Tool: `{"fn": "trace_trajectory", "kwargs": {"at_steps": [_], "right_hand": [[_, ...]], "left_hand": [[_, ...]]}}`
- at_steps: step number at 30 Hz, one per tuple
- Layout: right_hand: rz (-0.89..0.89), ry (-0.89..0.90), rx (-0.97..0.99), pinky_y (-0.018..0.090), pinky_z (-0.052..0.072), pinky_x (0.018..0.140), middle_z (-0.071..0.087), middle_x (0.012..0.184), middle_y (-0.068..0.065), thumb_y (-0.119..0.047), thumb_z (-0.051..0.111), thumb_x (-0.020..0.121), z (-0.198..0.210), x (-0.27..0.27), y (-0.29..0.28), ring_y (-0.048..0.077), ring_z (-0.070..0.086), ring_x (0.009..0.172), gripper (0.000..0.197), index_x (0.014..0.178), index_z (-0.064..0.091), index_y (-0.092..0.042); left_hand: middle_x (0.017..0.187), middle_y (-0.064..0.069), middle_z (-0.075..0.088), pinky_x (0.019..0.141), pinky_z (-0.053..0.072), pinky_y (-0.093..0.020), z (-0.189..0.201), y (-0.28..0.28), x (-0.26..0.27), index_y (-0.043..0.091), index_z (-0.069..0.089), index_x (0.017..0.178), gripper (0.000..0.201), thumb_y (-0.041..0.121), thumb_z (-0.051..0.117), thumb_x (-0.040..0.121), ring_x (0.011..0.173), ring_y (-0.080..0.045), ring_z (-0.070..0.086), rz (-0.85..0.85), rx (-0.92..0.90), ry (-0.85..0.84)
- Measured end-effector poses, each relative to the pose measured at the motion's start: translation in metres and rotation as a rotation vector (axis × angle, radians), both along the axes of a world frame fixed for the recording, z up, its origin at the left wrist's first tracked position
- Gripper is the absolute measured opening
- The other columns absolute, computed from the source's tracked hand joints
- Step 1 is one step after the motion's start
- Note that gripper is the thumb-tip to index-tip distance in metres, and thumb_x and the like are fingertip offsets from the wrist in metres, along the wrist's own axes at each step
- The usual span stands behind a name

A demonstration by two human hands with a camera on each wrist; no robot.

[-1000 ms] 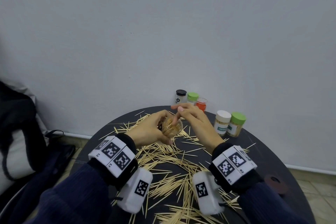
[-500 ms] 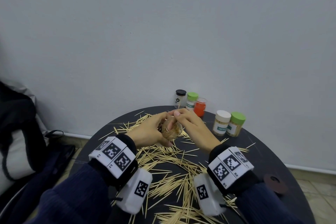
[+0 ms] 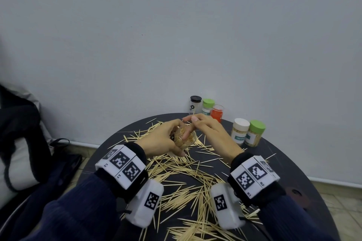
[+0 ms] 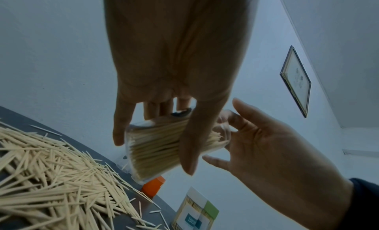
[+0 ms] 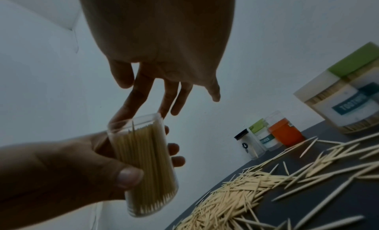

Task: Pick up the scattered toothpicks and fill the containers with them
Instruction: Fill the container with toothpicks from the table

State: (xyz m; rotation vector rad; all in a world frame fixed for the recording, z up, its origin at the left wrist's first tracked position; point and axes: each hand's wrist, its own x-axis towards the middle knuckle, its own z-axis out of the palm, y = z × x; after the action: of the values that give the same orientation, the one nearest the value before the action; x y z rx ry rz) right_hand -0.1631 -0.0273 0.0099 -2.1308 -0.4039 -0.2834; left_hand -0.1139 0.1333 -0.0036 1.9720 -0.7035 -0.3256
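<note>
My left hand (image 3: 166, 140) grips a clear jar (image 3: 187, 140) packed with toothpicks and holds it tilted above the dark round table (image 3: 293, 168). In the right wrist view the jar (image 5: 143, 165) stands mouth up, thumb in front and fingers behind. My right hand (image 3: 205, 129) reaches over it with straight fingers (image 5: 141, 97), the index tip touching the jar's rim. It holds nothing that I can see. Loose toothpicks (image 3: 186, 172) lie scattered over the table below both hands. In the left wrist view the jar (image 4: 157, 146) shows between the fingers of my left hand.
At the table's far edge stand a black-lidded jar (image 3: 195, 104), a green-lidded one (image 3: 208, 106) and an orange one (image 3: 217, 114). To the right stand a white-lidded jar (image 3: 240, 131) and a green-lidded one (image 3: 255, 133), both full. A dark bag (image 3: 19, 133) lies left of the table.
My right hand has drawn in over the jar's mouth and its fingers have straightened against the rim. The left hand keeps the jar in about the same place.
</note>
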Motion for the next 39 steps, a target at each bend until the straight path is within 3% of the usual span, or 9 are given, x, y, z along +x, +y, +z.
{"fn": "trace_trajectory", "kwargs": {"at_steps": [3, 8, 12, 16, 18, 22, 24, 30, 39], "right_hand": [[0.0, 0.005, -0.049, 0.002, 0.027, 0.087, 0.058, 0.115, -0.01, -0.028, 0.034, 0.1, 0.0, -0.001, 0.0, -0.017, 0.043, 0.102, 0.049, 0.065, 0.068, -0.028], [-0.117, 0.001, 0.048, 0.011, 0.034, 0.088, 0.063, 0.098, -0.012, -0.029, 0.035, 0.1, 0.001, -0.001, -0.01, -0.002, 0.053, 0.102, 0.042, 0.073, 0.066, -0.024], [-0.285, 0.137, -0.227, 0.021, 0.041, 0.077, 0.06, 0.098, -0.004, -0.035, 0.049, 0.094, 0.004, -0.01, -0.028, 0.012, 0.055, 0.095, 0.02, 0.1, 0.058, -0.018], [-0.286, 0.687, -0.727, 0.034, 0.04, 0.101, 0.047, 0.136, 0.006, -0.059, 0.059, 0.08, -0.002, -0.032, -0.036, 0.02, 0.046, 0.122, 0.076, 0.135, 0.039, -0.01], [-0.262, 0.866, -0.913, 0.037, 0.037, 0.103, 0.039, 0.144, 0.007, -0.066, 0.06, 0.074, -0.013, -0.043, -0.034, 0.022, 0.041, 0.128, 0.091, 0.141, 0.032, -0.011], [-0.319, 0.923, -1.027, 0.045, 0.029, 0.111, 0.017, 0.154, 0.012, -0.081, 0.052, 0.066, -0.032, -0.052, -0.024, 0.028, 0.024, 0.14, 0.113, 0.146, 0.022, -0.008], [-0.346, 0.9, -1.016, 0.044, 0.03, 0.11, 0.021, 0.151, 0.013, -0.083, 0.049, 0.064, -0.037, -0.052, -0.018, 0.028, 0.026, 0.138, 0.115, 0.145, 0.024, -0.005], [-0.362, 0.789, -0.96, 0.042, 0.034, 0.108, 0.033, 0.144, 0.009, -0.066, 0.065, 0.07, -0.049, -0.05, -0.002, 0.023, 0.033, 0.133, 0.102, 0.142, 0.024, -0.006], [-0.312, 0.714, -0.96, 0.034, 0.036, 0.103, 0.037, 0.141, 0.014, -0.031, 0.057, 0.09, -0.045, -0.048, 0.016, 0.025, 0.038, 0.131, 0.063, 0.139, 0.031, -0.001]], "left_hand": [[0.108, -0.004, 0.063, 0.08, 0.056, -0.03, 0.0, 0.0, -0.001, 0.025, 0.05, 0.098, 0.051, -0.004, 0.078, 0.068, 0.102, -0.019, 0.063, -0.007, 0.015, -0.006], [0.106, -0.001, 0.061, 0.07, 0.053, -0.019, 0.003, 0.001, -0.003, 0.019, 0.051, 0.109, 0.053, -0.004, 0.077, 0.069, 0.1, -0.017, 0.061, -0.004, 0.023, 0.004], [0.103, 0.004, 0.059, 0.063, 0.051, -0.015, 0.006, 0.004, -0.005, 0.016, 0.05, 0.114, 0.056, -0.005, 0.076, 0.069, 0.097, -0.012, 0.06, 0.004, 0.029, 0.015], [0.103, 0.003, 0.059, 0.063, 0.051, -0.015, 0.006, 0.006, -0.007, 0.015, 0.05, 0.114, 0.055, -0.005, 0.076, 0.069, 0.093, -0.009, 0.059, 0.001, 0.031, 0.021], [0.104, 0.002, 0.06, 0.066, 0.05, -0.016, 0.007, 0.006, -0.007, 0.017, 0.05, 0.112, 0.054, -0.003, 0.076, 0.07, 0.093, -0.011, 0.06, -0.001, 0.037, 0.018], [0.111, -0.001, 0.06, 0.079, 0.051, -0.026, 0.006, 0.003, -0.009, 0.022, 0.049, 0.108, 0.054, 0.001, 0.079, 0.068, 0.102, -0.018, 0.059, 0.003, 0.059, -0.011], [0.114, -0.002, 0.059, 0.084, 0.051, -0.03, 0.006, 0.002, -0.011, 0.022, 0.049, 0.109, 0.054, 0.001, 0.079, 0.069, 0.105, -0.019, 0.058, 0.0, 0.062, -0.01], [0.115, -0.003, 0.059, 0.09, 0.051, -0.036, 0.009, 0.003, -0.013, 0.019, 0.05, 0.109, 0.053, 0.0, 0.079, 0.068, 0.107, -0.02, 0.058, -0.011, 0.05, -0.014], [0.109, -0.003, 0.06, 0.085, 0.052, -0.034, 0.01, 0.0, -0.014, 0.022, 0.051, 0.103, 0.051, 0.001, 0.08, 0.067, 0.102, -0.02, 0.059, -0.032, 0.031, -0.025]]}}
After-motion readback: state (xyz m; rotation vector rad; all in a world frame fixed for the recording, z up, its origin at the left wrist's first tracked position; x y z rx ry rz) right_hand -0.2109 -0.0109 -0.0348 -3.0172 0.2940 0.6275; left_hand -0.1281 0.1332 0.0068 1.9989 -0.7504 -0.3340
